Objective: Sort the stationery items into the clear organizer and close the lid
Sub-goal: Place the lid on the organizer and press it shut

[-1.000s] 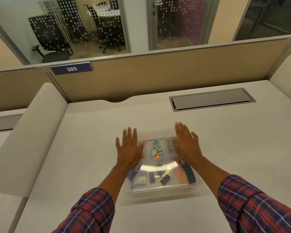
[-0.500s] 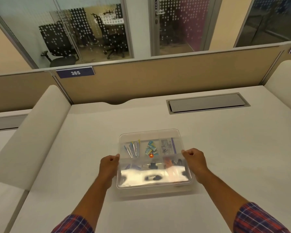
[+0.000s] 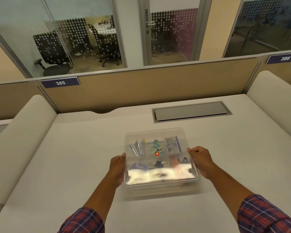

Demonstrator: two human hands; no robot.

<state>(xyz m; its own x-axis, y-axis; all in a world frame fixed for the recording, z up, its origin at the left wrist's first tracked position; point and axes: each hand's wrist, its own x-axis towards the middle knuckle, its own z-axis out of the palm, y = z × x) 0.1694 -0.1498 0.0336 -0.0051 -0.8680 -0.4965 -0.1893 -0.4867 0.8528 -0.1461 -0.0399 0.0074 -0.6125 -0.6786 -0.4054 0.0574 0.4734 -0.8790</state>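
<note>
Clear organizer (image 3: 160, 138) on the white table (image 3: 74, 157), lid down, stationery showing through it. My left grip (image 3: 118, 165) clenched on its left edge, right grip (image 3: 200, 158) on its right edge.

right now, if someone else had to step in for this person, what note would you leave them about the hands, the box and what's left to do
Left hand: closed on the left edge of the clear organizer.
Right hand: closed on its right edge.
The organizer sits on the desk, mid-front, with its lid lying flat on top.
Stationery is already sorted into the compartments: clips back left, small blue packets back centre, a staple box back right. Glare hides most of the front row.
No loose items show on the desk.
Left: probably only checking the lid is snapped shut all round; whether it has latched cannot be seen.
</note>
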